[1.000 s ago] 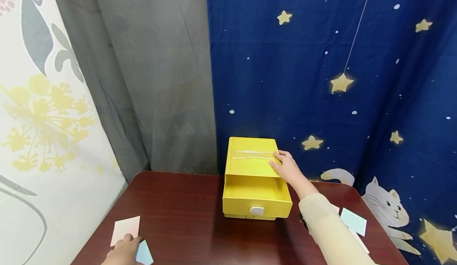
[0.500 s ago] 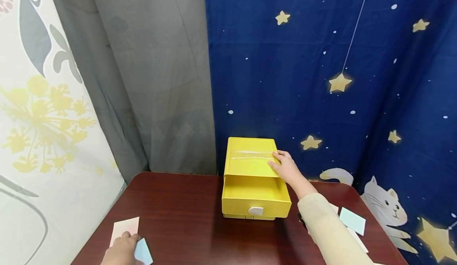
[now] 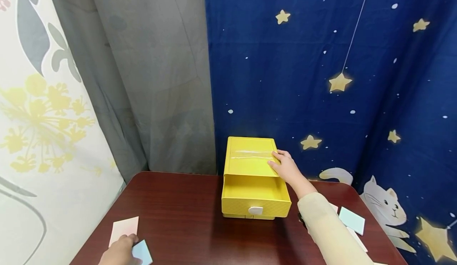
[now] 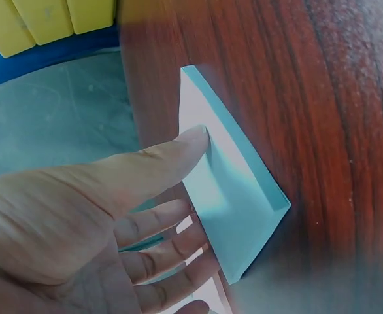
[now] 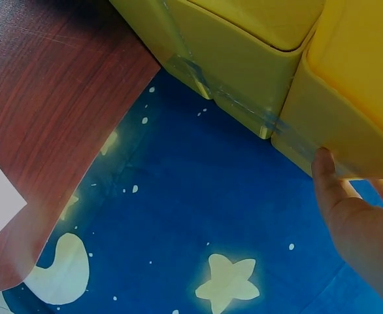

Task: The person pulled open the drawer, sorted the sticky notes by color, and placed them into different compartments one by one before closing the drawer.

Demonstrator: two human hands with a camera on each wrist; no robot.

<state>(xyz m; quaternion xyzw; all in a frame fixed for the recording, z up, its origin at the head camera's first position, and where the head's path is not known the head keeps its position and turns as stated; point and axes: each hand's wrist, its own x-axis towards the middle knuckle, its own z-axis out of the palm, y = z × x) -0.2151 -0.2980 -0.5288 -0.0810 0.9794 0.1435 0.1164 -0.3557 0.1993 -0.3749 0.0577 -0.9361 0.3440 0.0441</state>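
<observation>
Pinching the blue pad (image 3: 143, 253) at the left of the table (image 3: 178, 213), my left hand (image 3: 119, 252) likely has something light and bendy, best held across its thickness; farther right, my right hand (image 3: 288, 170) rests unclenched on the yellow drawer unit (image 3: 250, 164), probably stiff plastic.

Yellow drawer (image 3: 255, 202), rear part hidden

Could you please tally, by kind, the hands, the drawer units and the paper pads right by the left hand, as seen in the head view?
Hands: 2 (left hand and right hand)
Drawer units: 1 (yellow drawer unit)
Paper pads by the left hand: 2 (pink pad and light blue pad)
Total: 5
</observation>
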